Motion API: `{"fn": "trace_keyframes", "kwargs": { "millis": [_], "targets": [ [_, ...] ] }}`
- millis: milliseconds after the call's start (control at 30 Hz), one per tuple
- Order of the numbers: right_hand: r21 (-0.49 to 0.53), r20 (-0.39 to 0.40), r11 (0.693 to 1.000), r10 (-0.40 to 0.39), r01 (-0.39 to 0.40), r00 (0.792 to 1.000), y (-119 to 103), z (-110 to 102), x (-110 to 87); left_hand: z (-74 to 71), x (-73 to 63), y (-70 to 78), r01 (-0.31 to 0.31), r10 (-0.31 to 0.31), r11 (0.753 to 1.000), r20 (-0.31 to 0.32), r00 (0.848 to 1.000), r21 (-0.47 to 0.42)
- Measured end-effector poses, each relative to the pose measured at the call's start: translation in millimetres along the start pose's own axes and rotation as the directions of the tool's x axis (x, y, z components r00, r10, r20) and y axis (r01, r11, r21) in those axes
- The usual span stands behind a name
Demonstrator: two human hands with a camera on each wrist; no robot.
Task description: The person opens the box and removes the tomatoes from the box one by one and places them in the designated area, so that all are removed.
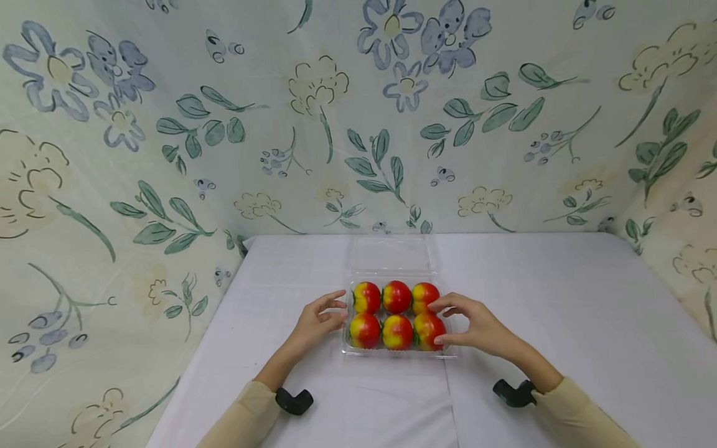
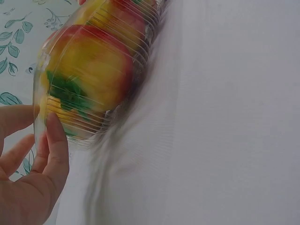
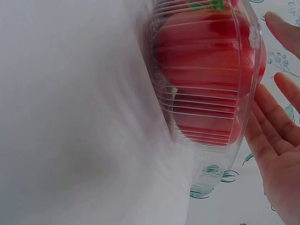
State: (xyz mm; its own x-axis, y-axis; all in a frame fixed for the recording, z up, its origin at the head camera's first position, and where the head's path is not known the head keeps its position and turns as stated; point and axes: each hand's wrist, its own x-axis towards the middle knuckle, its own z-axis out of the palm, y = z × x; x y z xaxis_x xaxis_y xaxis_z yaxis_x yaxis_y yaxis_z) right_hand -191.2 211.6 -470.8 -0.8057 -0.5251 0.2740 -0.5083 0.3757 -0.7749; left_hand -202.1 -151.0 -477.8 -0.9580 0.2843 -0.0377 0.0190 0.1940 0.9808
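Observation:
A clear plastic clamshell box point(image 1: 400, 353) stands on the table with its lid point(image 1: 394, 254) folded back, away from me. Inside, two rows hold several round red-and-yellow fruits point(image 1: 397, 332) with green leaves. My left hand point(image 1: 318, 322) is at the box's left side, and in the left wrist view its fingertips appear to touch the ribbed wall. At the right side, my right hand point(image 1: 476, 325) has its fingers spread, the thumb and fingertips near the rim and the right-hand fruits. In the right wrist view those fingers point(image 3: 267, 124) look fairly straight beside the rim; contact is unclear.
A white cloth point(image 1: 560, 298) covers the table and has a crease in front of the box. Flower-patterned fabric point(image 1: 313, 124) hangs behind the table and along both sides. Black bands point(image 1: 294, 402) sit on both wrists.

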Motion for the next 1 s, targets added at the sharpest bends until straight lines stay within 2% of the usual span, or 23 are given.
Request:
{"fn": "trace_keyframes", "kwargs": {
  "millis": [100, 233, 600, 1000],
  "targets": [
    [-0.019, 0.007, 1.000, -0.001, 0.001, 1.000, 0, 2, 0.9, -1.0, 3.0, -8.2, 0.002, -0.002, 1.000, -0.004, 1.000, -0.007],
    [-0.035, 0.024, 0.999, 0.003, -0.002, 1.000, 1, 4, 1.8, -2.7, 11.6, -28.0, 0.004, -0.004, 1.000, -0.017, 1.000, -0.010],
    [-0.052, 0.061, 0.998, -0.033, 0.036, 0.998, 3, 3, 5.3, -4.2, 12.7, -27.0, 0.021, -0.022, 1.000, -0.027, 0.999, -0.020],
    [-0.078, 0.098, 0.997, 0.011, -0.003, 0.995, 3, 3, 4.6, -4.9, 13.0, -27.4, 0.033, -0.033, 0.999, -0.022, 0.999, -0.016]
  ]
}}
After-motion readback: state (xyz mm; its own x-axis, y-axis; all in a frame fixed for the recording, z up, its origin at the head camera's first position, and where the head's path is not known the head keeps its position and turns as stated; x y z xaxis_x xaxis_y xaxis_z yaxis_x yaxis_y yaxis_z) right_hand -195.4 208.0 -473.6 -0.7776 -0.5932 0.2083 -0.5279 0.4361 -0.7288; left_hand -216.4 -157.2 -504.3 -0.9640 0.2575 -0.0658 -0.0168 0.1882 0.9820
